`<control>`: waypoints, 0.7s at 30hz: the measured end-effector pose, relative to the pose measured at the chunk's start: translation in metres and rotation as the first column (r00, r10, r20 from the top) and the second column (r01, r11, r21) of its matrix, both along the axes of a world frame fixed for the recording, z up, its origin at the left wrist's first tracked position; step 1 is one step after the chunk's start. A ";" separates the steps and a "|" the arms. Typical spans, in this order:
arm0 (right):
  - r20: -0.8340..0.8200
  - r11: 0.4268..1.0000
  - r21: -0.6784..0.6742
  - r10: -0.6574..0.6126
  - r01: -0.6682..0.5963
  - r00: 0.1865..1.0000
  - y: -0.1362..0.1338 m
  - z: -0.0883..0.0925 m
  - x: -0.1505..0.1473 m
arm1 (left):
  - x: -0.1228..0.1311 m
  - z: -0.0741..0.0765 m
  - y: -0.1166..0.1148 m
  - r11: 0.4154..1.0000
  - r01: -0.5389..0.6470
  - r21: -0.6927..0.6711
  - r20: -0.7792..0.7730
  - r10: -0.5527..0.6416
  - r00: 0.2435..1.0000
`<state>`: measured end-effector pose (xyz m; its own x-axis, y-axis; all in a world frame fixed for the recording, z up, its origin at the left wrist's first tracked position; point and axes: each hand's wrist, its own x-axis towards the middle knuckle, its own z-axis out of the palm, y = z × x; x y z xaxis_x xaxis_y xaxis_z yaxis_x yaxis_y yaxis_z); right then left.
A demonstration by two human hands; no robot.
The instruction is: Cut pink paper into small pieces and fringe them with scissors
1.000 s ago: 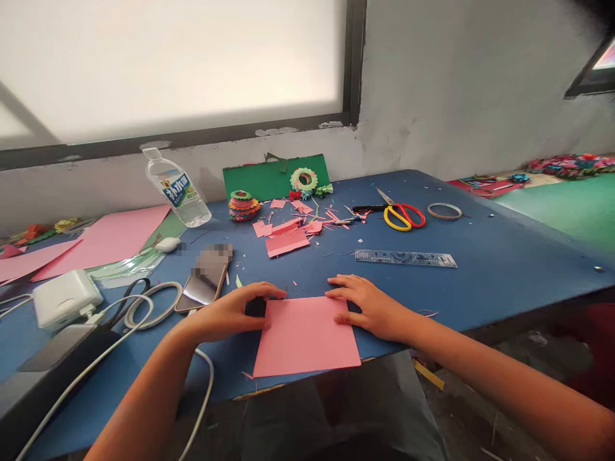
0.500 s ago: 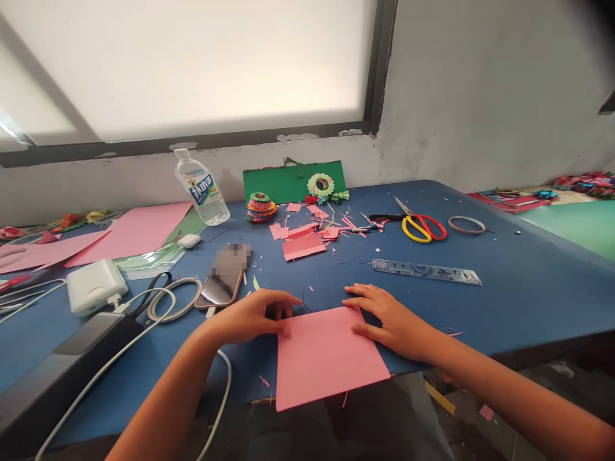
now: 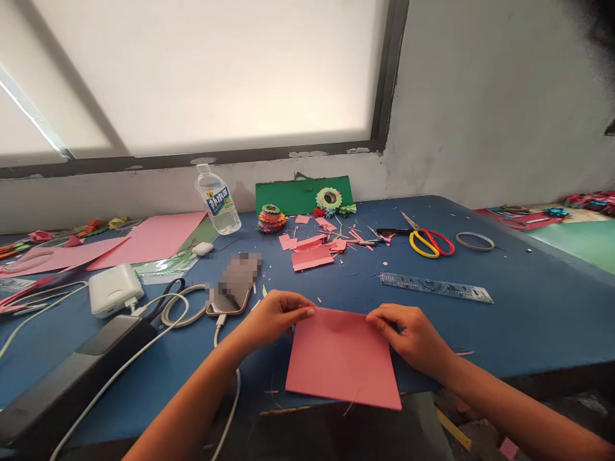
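Observation:
A square sheet of pink paper (image 3: 343, 358) lies at the near edge of the blue table (image 3: 519, 301), its front corner overhanging the edge. My left hand (image 3: 273, 317) pinches the sheet's far left corner between thumb and fingers. My right hand (image 3: 413, 336) pinches the far right corner the same way. Both hands are closed on the paper's far edge.
A clear ruler (image 3: 435, 287), red-and-yellow scissors (image 3: 425, 240), a tape ring (image 3: 475, 241), pink paper scraps (image 3: 312, 253), a phone (image 3: 233, 291), a water bottle (image 3: 218, 202), a white charger (image 3: 115, 289) with cables, and large pink sheets (image 3: 154, 234) lie on the table.
Both hands went from lying flat on the sheet's top corners to pinching them. The view tilted up and shifted.

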<state>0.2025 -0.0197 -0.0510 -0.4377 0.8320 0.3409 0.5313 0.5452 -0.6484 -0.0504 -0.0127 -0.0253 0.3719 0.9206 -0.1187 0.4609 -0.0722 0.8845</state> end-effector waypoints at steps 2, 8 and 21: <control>-0.098 0.990 -0.042 -0.136 0.132 0.986 0.003 0.000 0.002 | -0.001 0.002 0.000 0.997 -0.071 -0.006 0.040 0.071 0.997; -0.366 0.950 -0.287 -0.229 0.124 0.902 0.009 -0.002 0.006 | -0.003 0.002 0.004 0.986 -0.086 0.140 0.046 0.080 0.996; -0.372 0.910 -0.369 -0.332 0.190 0.867 0.015 -0.001 0.008 | 0.050 -0.025 -0.072 0.479 0.759 0.441 -0.590 -0.483 0.647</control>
<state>0.2102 -0.0050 -0.0520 -0.0640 0.9871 0.1465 0.2656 0.1584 -0.9510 -0.0004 -0.0850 -0.0500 0.9311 0.3489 0.1059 0.3058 -0.9053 0.2948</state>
